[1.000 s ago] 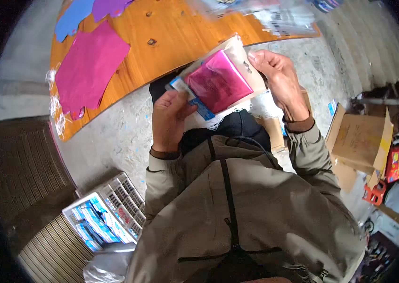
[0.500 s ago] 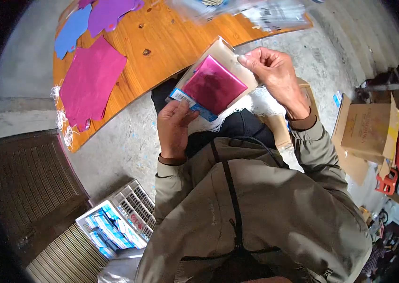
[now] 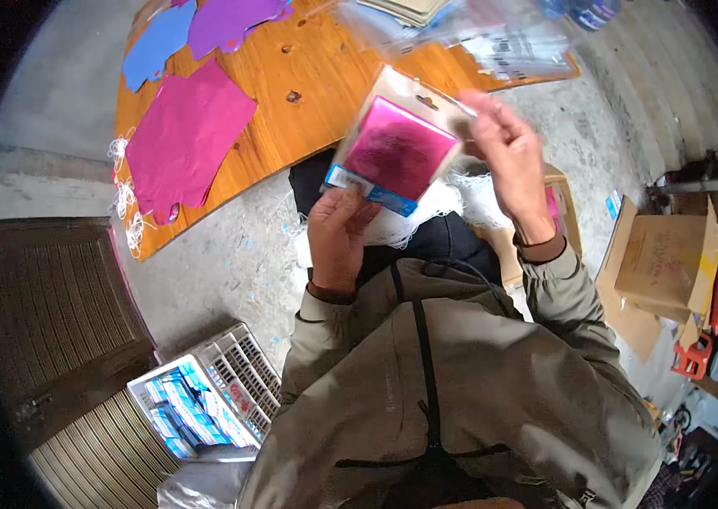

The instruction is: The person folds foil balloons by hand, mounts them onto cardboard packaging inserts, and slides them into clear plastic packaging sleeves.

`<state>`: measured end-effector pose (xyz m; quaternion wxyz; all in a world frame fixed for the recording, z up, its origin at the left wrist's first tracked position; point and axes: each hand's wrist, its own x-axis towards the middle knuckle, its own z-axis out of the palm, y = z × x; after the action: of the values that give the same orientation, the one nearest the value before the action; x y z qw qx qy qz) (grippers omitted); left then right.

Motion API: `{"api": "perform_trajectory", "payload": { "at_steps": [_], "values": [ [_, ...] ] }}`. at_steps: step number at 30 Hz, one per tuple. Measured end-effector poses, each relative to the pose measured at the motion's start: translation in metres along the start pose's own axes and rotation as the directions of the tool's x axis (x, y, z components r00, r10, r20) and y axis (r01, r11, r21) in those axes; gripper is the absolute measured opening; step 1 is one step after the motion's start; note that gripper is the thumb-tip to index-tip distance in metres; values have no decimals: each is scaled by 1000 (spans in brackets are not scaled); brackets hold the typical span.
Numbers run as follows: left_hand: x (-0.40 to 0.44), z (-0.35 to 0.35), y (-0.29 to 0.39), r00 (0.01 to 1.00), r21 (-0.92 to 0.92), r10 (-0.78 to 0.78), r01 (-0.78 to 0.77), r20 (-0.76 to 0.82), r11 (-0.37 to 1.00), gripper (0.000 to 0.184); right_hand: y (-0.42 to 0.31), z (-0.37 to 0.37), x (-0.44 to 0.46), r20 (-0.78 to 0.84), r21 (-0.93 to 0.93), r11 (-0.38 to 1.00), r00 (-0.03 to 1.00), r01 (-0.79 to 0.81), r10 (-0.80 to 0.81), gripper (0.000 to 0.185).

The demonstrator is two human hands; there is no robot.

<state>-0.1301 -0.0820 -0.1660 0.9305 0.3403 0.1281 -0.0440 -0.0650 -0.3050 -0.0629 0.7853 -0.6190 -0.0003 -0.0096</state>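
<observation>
My left hand (image 3: 342,233) pinches the lower left corner of a flat package (image 3: 401,148), which has a folded pink item on a pale card with a blue and white label strip along the bottom. My right hand (image 3: 507,157), blurred by motion, is at the upper right corner of the package; its fingers are bent, and whether they grip the corner cannot be made out. A hang hole shows near the top of the card. White threads (image 3: 435,204) lie on my lap beneath the package.
Pink (image 3: 189,140), purple (image 3: 231,24) and blue (image 3: 155,42) sheets lie on the wooden table (image 3: 291,127). Clear plastic bags (image 3: 516,51) are at its far edge. A crate (image 3: 236,373) with blue-white packets stands lower left, an open cardboard box (image 3: 660,254) at right.
The package has tilted and turned slightly in my left hand, and its hang hole is now uncovered. My right hand's fingers have shifted along the upper right corner.
</observation>
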Motion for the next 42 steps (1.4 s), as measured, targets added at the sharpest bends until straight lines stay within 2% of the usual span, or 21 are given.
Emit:
{"api": "perform_trajectory", "payload": {
  "at_steps": [1,2,5,9,10,13,14,17,18,21,22,23,25,27,29,30,33,34,39,40,42],
  "values": [
    [-1,4,-5,999,39,-28,29,-24,999,14,4,-1,-2,21,-143,990,1000,11,-8,29],
    [-4,9,-10,997,81,-58,62,-47,995,14,18,-9,6,-32,-194,981,999,-13,7,24],
    [-9,9,-17,996,150,-80,84,-30,985,13,19,-10,16,-62,-251,968,998,-3,-13,23],
    [-7,5,-18,999,98,22,-18,-35,995,12,42,-21,21,-3,-135,986,996,-94,95,26],
    [-5,3,-18,998,72,59,-56,-31,996,12,15,-2,7,19,-155,981,992,-120,125,29],
    [-1,9,-18,997,73,68,-65,-45,995,13,24,4,-2,208,-154,985,972,-74,106,35],
    [-4,12,-16,998,111,42,-36,-52,993,14,35,6,0,207,-113,993,978,-14,38,34],
    [-12,35,-2,998,203,-27,38,-59,979,18,43,1,3,162,-40,976,962,-215,219,30],
    [-10,35,0,998,222,-37,48,-52,974,20,46,1,5,148,-107,970,962,-216,230,25],
    [-11,36,-2,995,267,27,-2,-92,964,23,48,8,2,162,-45,975,961,-217,222,27],
    [-11,36,-3,991,280,65,-30,-117,959,25,42,8,2,225,-219,958,946,-186,235,32],
    [-10,37,-4,986,290,94,-50,-139,956,26,41,17,-6,223,-155,983,966,-96,129,33],
    [-7,36,-2,969,311,154,-88,-193,946,28,37,29,-13,285,-136,989,954,-59,96,30],
    [-5,31,0,975,304,118,-56,-189,951,29,44,26,-5,293,-231,967,940,-111,178,29],
    [-7,35,6,984,289,35,17,-174,957,28,47,23,5,292,-298,941,924,-159,248,28],
    [-9,34,15,989,302,-84,118,-121,946,31,39,25,9,288,-320,930,917,-180,277,28],
    [-11,18,31,994,446,-45,-7,105,895,36,25,19,28,359,-378,903,866,-206,348,27],
    [-11,15,36,993,378,-6,-41,122,925,44,21,17,32,383,-403,893,849,-202,365,27],
    [0,19,31,997,355,79,-82,23,931,22,27,23,33,471,-475,877,819,-77,327,26],
    [6,18,26,995,347,101,-90,-12,934,22,24,22,33,484,-425,888,785,-175,386,28],
    [15,17,20,981,298,179,-150,-72,943,15,12,21,26,481,-399,898,792,-183,375,29]
  ]
}}
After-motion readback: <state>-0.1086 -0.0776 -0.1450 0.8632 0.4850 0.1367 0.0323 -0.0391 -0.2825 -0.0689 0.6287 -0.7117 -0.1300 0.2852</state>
